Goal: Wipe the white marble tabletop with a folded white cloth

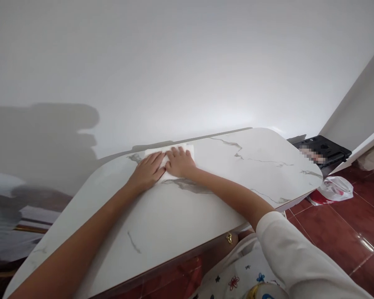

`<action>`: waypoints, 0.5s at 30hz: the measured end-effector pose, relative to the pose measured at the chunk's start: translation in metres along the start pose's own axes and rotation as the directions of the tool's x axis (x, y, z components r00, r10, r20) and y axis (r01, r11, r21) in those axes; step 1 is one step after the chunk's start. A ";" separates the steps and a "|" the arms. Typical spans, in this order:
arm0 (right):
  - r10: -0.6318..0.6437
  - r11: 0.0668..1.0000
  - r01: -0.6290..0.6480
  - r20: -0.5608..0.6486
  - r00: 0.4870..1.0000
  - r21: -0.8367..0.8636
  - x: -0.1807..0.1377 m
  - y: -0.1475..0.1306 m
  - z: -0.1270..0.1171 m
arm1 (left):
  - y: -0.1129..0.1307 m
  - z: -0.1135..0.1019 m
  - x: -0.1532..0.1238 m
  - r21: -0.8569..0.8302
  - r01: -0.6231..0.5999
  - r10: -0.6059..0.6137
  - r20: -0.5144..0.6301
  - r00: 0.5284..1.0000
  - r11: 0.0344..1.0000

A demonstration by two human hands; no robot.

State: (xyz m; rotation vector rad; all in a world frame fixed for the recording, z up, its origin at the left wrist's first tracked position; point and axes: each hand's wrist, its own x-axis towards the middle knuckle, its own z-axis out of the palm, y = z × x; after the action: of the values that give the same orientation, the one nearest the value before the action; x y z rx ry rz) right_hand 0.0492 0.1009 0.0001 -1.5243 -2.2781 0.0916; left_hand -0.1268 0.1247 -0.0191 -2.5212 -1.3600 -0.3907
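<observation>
While the left hand [148, 171] and right hand [180, 162] rest flat, fingers extended, the white cloth [164, 160] lies partly hidden beneath them on the table [187, 216].

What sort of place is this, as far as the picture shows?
Probably a room in a home, though I cannot be sure: a marble-patterned table along a plain wall, red floor tiles, and a plastic bag near the table.

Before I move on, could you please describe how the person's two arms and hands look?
The bare left hand and bare right hand show no gloves or rings. The right arm wears a plain, loose, white fabric sleeve ending near the elbow; the left forearm is uncovered as far as it shows, without watch or bracelet.
</observation>
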 end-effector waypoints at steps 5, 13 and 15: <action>-0.089 0.996 0.088 0.002 0.996 0.030 -0.011 -0.059 0.012 | -0.021 -0.030 -0.064 -0.021 0.077 -0.077 -0.002 0.997 0.997; -0.308 0.951 0.308 0.015 0.951 -0.033 -0.047 -0.135 0.019 | -0.026 -0.068 -0.175 -0.118 0.135 -0.148 -0.101 0.984 0.984; -0.350 0.933 0.341 -0.062 0.935 -0.117 -0.061 -0.149 0.018 | -0.019 -0.078 -0.200 -0.127 0.201 -0.216 -0.121 0.969 0.971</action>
State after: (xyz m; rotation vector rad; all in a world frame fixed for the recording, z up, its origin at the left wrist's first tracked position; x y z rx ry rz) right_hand -0.0675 -0.0115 0.0058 -1.1243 -2.4780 -0.1879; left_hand -0.2576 -0.0463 -0.0145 -2.3943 -1.5965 -0.6857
